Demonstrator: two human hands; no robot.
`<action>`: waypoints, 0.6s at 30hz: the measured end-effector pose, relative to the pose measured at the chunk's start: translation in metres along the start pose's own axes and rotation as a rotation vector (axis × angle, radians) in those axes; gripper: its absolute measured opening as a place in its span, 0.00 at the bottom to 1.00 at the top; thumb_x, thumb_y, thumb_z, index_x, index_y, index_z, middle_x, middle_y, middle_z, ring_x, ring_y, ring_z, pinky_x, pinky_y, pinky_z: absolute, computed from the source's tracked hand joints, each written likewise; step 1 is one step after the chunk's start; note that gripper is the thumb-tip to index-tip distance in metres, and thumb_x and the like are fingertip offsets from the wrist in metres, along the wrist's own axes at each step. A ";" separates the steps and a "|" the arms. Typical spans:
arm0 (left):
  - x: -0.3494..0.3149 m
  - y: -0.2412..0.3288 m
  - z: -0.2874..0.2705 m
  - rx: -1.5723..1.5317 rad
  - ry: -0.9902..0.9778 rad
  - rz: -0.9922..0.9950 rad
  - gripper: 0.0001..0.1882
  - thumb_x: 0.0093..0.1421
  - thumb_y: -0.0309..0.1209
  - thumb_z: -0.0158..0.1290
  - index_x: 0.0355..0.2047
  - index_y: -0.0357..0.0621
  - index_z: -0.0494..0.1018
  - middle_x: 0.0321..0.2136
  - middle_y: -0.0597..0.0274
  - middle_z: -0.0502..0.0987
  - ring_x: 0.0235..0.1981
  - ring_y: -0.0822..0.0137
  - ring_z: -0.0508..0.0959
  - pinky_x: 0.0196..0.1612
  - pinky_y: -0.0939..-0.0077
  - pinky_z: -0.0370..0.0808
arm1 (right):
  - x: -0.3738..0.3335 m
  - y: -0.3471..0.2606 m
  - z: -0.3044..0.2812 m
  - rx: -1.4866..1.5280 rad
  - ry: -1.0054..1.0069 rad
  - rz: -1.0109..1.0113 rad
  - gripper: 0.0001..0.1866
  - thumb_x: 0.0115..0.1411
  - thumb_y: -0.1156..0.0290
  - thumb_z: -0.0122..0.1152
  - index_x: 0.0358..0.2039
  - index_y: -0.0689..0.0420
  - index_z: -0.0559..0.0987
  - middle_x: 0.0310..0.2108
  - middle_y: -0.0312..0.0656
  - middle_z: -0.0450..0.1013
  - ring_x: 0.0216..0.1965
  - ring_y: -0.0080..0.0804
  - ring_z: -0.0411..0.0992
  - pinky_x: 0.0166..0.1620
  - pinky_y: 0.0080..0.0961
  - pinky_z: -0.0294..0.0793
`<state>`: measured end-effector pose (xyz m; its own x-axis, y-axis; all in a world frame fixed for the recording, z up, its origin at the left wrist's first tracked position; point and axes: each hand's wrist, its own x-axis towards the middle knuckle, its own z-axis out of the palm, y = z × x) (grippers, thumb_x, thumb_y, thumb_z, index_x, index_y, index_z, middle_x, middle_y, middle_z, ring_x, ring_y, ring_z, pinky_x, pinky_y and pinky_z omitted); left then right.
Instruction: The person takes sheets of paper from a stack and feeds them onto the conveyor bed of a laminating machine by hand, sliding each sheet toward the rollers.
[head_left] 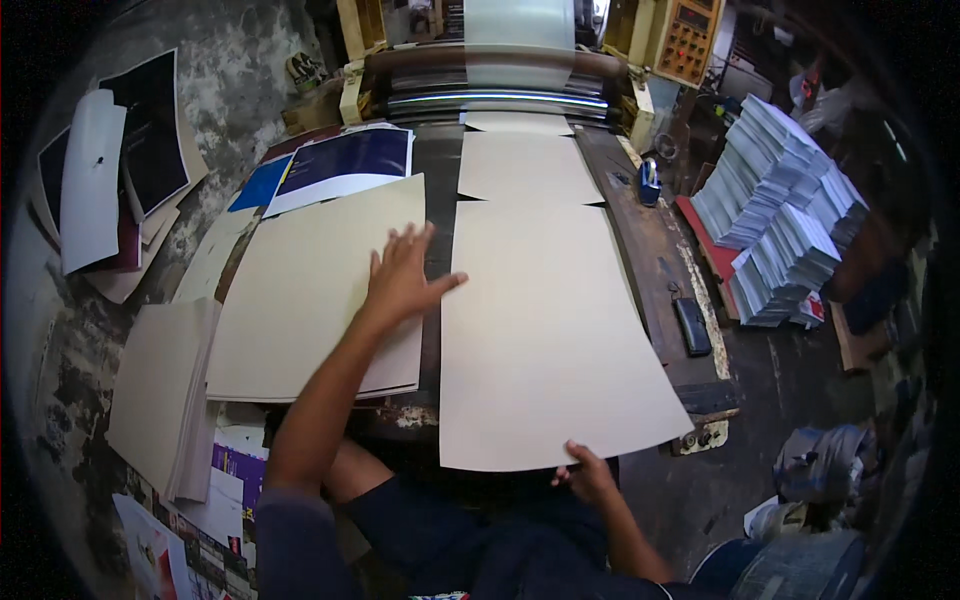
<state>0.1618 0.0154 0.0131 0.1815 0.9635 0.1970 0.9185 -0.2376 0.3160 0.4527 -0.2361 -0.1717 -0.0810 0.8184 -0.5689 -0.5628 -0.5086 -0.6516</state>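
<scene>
A large beige sheet (545,330) lies lengthwise before me, its far end overlapping or meeting more beige sheets (520,165) that lead up to the machine's rollers. My right hand (588,475) grips the near edge of the large sheet, thumb on top and fingers underneath. My left hand (405,275) is open, fingers spread, over the right side of a stack of similar beige sheets (300,290). Its thumb reaches across the gap toward the large sheet. Whether the left palm touches the stack I cannot tell.
Metal rollers (500,100) cross the far end, with a control panel (688,38) at right. Printed blue sheets (345,165) lie behind the stack. More boards (165,390) lean at left. A black case (691,326) and tape dispenser (649,182) rest right. Paper piles (770,200) stand beyond.
</scene>
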 end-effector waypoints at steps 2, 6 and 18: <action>0.033 -0.017 0.017 0.060 -0.010 -0.106 0.57 0.45 0.59 0.61 0.67 0.49 0.46 0.67 0.44 0.46 0.69 0.45 0.43 0.65 0.37 0.43 | -0.010 0.021 -0.006 -0.032 0.010 0.032 0.17 0.64 0.61 0.52 0.40 0.65 0.70 0.25 0.46 0.70 0.24 0.32 0.70 0.31 0.39 0.78; 0.067 -0.051 0.029 0.151 -0.075 -0.401 0.66 0.38 0.51 0.66 0.69 0.49 0.36 0.68 0.43 0.40 0.69 0.43 0.39 0.62 0.30 0.41 | -0.032 0.044 -0.008 -0.047 -0.042 0.080 0.21 0.63 0.59 0.54 0.46 0.64 0.68 0.30 0.48 0.71 0.29 0.36 0.73 0.31 0.38 0.79; 0.057 -0.076 0.019 0.085 -0.078 -0.412 0.64 0.44 0.61 0.59 0.68 0.43 0.36 0.68 0.42 0.40 0.69 0.43 0.36 0.65 0.38 0.35 | -0.047 0.043 -0.003 -0.075 -0.078 0.120 0.25 0.65 0.56 0.50 0.50 0.66 0.66 0.34 0.54 0.74 0.31 0.36 0.75 0.33 0.37 0.79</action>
<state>0.1088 0.0908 -0.0170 -0.1838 0.9830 -0.0017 0.9449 0.1772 0.2752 0.4346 -0.2972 -0.1748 -0.2091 0.7674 -0.6062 -0.4826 -0.6201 -0.6185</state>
